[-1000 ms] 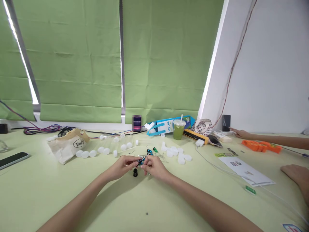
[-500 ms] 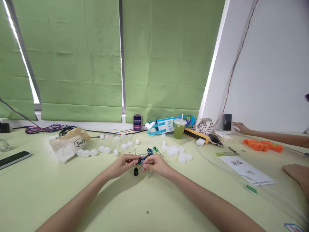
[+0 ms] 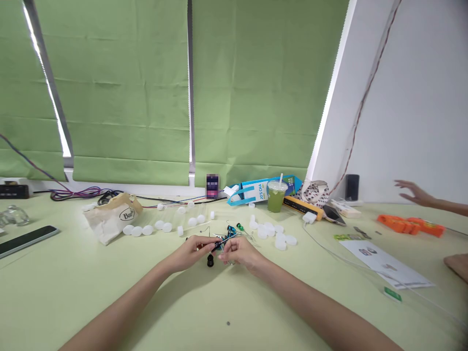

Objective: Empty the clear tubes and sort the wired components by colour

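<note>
Near the middle of the table my left hand (image 3: 190, 252) pinches a slim black piece (image 3: 216, 246) between thumb and fingers. Close on its right, my right hand (image 3: 241, 252) has its fingertips pressed together on a thin metal wire (image 3: 221, 247); the fingers partly cover it. Just beyond both hands lies a small cluster of shiny blue parts (image 3: 231, 231) with thin wires, and a green part (image 3: 240, 226) is beside it. Below the fingertips a small black spool-like part (image 3: 210, 260) rests on the table. The exact kind of these parts is too small to tell.
White round caps (image 3: 281, 242) and clear tubes lie beyond the hands. Behind stand a cream bag (image 3: 109, 222), a green drink cup (image 3: 276, 197) and a blue-trimmed bag (image 3: 252, 192). At right are a paper sheet (image 3: 383, 263), an orange object (image 3: 409, 225) and another person's hand (image 3: 417, 194).
The view has shifted slightly, so the table's things appear farther right. My hands stay together at the small parts, with small finger movements. The other person's raised hand has drawn away from the upright phone.
</note>
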Motion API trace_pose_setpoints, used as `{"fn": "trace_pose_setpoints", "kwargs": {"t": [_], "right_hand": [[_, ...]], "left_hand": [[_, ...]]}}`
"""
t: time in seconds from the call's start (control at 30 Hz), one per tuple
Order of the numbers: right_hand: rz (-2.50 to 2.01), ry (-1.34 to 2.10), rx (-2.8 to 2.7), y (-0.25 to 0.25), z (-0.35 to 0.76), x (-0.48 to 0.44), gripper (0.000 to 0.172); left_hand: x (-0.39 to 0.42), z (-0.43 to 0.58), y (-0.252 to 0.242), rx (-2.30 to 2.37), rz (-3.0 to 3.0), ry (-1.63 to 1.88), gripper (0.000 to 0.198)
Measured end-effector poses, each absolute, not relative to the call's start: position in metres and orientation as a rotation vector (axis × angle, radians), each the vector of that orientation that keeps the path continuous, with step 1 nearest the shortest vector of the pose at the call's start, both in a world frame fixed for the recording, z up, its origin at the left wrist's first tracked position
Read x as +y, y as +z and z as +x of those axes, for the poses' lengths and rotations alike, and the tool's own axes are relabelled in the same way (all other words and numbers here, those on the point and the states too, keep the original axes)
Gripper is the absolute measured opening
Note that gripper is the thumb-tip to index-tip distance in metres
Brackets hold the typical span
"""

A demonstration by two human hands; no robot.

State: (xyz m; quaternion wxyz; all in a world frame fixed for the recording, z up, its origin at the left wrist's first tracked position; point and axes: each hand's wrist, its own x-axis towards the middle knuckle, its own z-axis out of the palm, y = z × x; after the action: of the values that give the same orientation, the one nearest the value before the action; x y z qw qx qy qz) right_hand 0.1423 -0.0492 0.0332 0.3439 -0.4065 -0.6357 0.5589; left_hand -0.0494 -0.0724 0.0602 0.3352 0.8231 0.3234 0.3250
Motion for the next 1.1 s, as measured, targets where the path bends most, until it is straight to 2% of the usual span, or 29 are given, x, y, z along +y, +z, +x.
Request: {"fn": "trace_pose_setpoints", "kwargs": {"t": [0.4, 0.8, 1.1], "right_hand": [[-0.922, 1.602, -1.658, 0.0327, 0.1434, -0.0504, 0.038], [-1.019, 1.444, -1.623, 0.0361, 0.1412, -0.0541, 0.027], [-1.039, 1.462, -1.624, 0.0297, 0.1399, -0.0516, 0.03]], "left_hand": [[-0.0745, -0.0489, 0.0655, 0.821, 2.164, 0.855, 0.039], [-0.0707, -0.0524, 0.0597, 0.853, 2.168, 0.823, 0.039], [-0.0721, -0.052, 0.0615, 0.867, 2.18, 0.814, 0.04]]}}
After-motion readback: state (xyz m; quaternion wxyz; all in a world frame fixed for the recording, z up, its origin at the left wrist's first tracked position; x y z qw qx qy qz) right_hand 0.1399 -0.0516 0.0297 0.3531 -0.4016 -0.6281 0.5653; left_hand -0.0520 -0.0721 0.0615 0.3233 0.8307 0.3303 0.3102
